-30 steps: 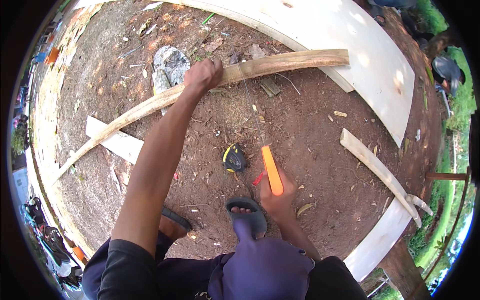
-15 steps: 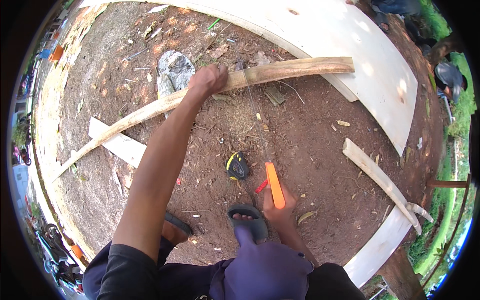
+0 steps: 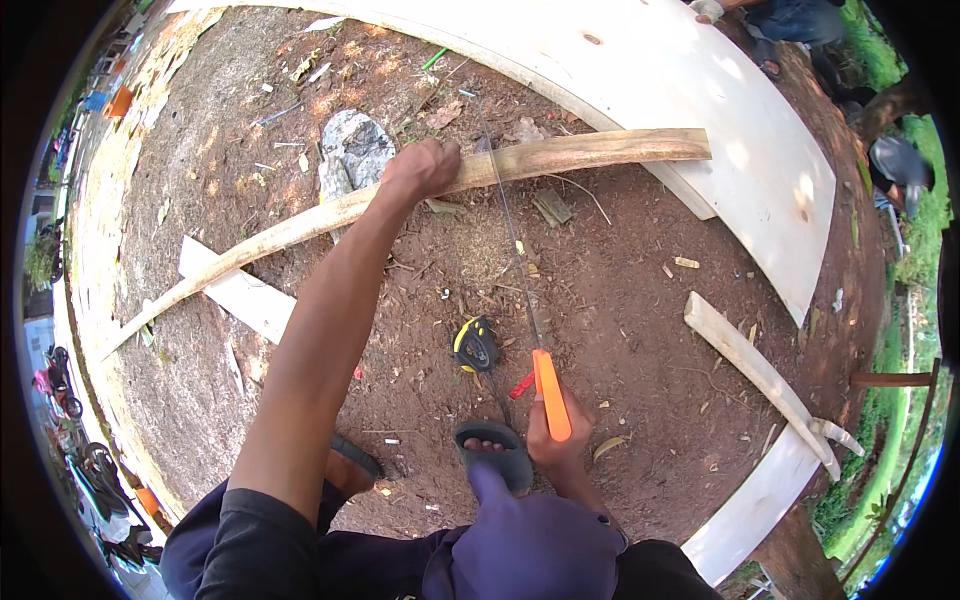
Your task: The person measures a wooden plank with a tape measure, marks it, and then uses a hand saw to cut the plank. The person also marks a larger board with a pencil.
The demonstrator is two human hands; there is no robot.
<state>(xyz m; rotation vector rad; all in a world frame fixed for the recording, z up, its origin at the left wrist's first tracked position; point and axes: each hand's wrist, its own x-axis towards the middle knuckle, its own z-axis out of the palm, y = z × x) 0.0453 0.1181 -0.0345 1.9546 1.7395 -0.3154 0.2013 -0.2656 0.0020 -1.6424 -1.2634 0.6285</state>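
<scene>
The long stick (image 3: pixel 590 150) runs from the left edge to the upper right, with its end over the big board (image 3: pixel 680 80). The left hand (image 3: pixel 425 168) is on it, just right of the rock (image 3: pixel 360 145). Right of that hand, the saw (image 3: pixel 549 385) crosses it. The tape measure (image 3: pixel 476 345) lies mid-frame, left of the saw. At lower right, the short stick (image 3: pixel 755 365) reaches over the small board (image 3: pixel 755 505).

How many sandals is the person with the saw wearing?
2: the right sandal, below the tape measure in the picture, and the left sandal, partly hidden, near the left forearm.
</scene>
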